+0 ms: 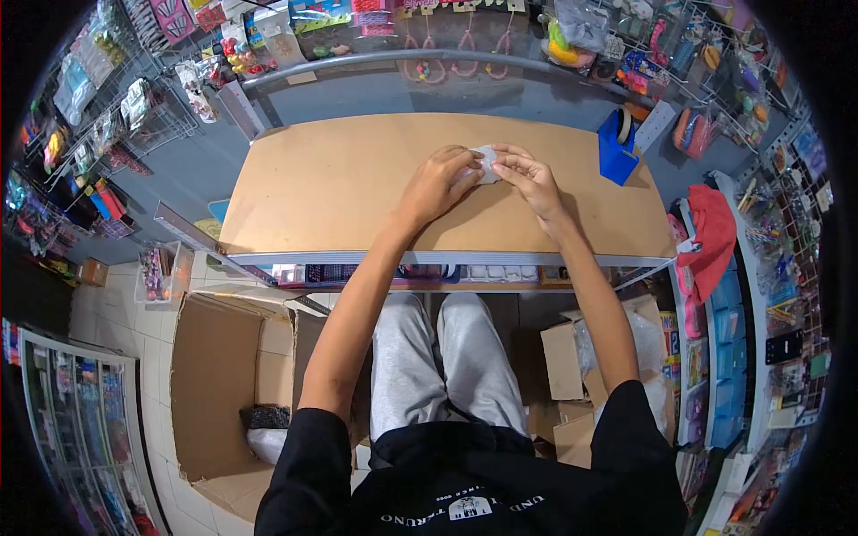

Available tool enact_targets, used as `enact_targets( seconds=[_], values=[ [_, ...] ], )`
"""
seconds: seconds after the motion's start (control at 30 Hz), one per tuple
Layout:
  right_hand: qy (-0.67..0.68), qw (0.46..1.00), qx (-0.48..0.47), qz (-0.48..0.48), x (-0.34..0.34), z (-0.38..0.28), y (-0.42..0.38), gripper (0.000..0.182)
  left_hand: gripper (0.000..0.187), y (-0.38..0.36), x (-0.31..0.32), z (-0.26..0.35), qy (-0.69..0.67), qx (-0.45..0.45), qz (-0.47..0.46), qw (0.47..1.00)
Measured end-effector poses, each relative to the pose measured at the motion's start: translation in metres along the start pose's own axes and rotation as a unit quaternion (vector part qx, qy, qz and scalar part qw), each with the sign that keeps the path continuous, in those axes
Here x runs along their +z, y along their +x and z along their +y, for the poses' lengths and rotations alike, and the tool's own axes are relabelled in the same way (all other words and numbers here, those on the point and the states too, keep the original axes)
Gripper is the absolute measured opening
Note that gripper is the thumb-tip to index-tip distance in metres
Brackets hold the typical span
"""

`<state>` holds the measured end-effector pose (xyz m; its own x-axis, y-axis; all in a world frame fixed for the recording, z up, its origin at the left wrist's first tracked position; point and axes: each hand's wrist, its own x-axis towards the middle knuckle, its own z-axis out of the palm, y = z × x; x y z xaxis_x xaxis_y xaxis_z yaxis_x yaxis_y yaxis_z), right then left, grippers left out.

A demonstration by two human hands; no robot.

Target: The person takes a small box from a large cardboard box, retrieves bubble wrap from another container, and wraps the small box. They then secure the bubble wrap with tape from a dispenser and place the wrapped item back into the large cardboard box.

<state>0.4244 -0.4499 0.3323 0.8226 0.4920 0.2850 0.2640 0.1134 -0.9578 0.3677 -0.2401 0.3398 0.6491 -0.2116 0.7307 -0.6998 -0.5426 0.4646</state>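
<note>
Over the light wooden table (340, 188), a small whitish, crumpled-looking piece (488, 164) lies between my two hands; what it is cannot be made out. My left hand (440, 183) has its fingers bent around the piece's left side. On the right side, my right hand (531, 179) pinches the piece's edge with thumb and fingers. Both hands are close together near the table's middle, their fingertips nearly meeting. A blue tape dispenser (617, 161) with a roll of tape stands at the table's right end.
Hanging packaged goods (572, 36) line the wall behind a metal rail (402, 55). An open cardboard box (219, 384) stands on the floor at left, further boxes (563, 362) at right. A red cloth (712, 234) hangs beside the table's right edge.
</note>
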Motion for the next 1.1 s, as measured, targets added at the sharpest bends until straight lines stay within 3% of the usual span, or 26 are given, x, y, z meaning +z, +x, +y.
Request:
enact_targets(
  seconds=[0.67,1.1],
  values=[
    [-0.004,1.000,0.010,0.019,0.005,0.005,0.003,0.012,0.021,-0.002,-0.002,-0.002,0.000,-0.010,-0.019,1.000],
    [-0.020,0.998,-0.040,0.038,0.007,0.017,0.007,0.012,0.018,-0.001,0.001,-0.001,0.006,0.010,0.006,1.000]
  ],
)
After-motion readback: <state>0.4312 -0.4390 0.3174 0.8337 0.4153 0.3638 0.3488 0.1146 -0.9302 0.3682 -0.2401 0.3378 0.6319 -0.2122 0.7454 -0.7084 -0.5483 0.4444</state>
